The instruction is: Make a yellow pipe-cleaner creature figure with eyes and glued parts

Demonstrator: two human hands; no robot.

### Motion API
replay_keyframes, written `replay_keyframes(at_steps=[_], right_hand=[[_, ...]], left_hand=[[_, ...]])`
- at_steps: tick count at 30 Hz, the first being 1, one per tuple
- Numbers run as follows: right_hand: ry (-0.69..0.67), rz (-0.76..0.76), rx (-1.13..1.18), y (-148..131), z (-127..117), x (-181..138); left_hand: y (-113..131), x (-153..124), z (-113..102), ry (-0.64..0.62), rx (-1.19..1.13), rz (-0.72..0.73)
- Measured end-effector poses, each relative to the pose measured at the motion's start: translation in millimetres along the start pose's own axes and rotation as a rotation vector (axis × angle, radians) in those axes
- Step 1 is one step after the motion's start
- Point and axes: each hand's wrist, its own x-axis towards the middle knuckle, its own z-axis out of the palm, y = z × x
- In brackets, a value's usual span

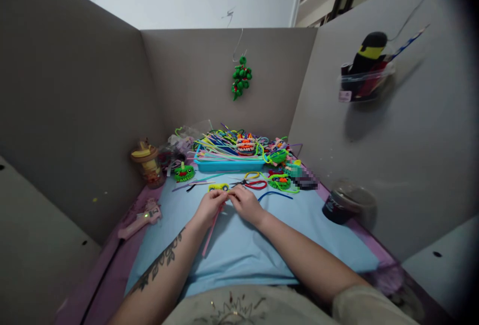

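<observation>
My left hand [210,207] and my right hand [245,204] meet over the light blue mat [239,245], fingertips pinched together. A pink pipe cleaner [210,232] runs from my left fingers down toward me. Both hands pinch its upper end, close to a small yellow-green pipe cleaner piece [219,186]. Red-handled scissors [251,182] lie just beyond my right hand.
A blue tray [229,165] heaped with coloured pipe cleaners stands at the back. A pink glue gun [140,219] lies at the left, a jar [149,164] behind it, a dark lidded tub [344,202] at the right. Grey partition walls enclose the desk; a green ornament [241,76] hangs on the back one.
</observation>
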Motion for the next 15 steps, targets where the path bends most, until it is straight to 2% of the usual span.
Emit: replay_keyframes(at_steps=[3, 6, 10, 15], right_hand=[[0.033, 0.157, 0.222, 3.4, -0.6, 0.6], [0.0, 0.287, 0.454, 3.9, -2.4, 3.2], [-0.052, 0.266, 0.506, -0.1, -10.2, 7.3], [-0.076, 0.237, 0.444, -4.3, -15.7, 8.9]], left_hand=[[5.8, -3.5, 0.2, -0.092, -0.019, -0.014], [7.4, -4.9, -1.0, -0.174, -0.028, 0.003], [5.1, -4.0, -3.1, -0.23, -0.007, 0.042], [3.0, -2.3, -1.3, -0.155, -0.001, 0.063]])
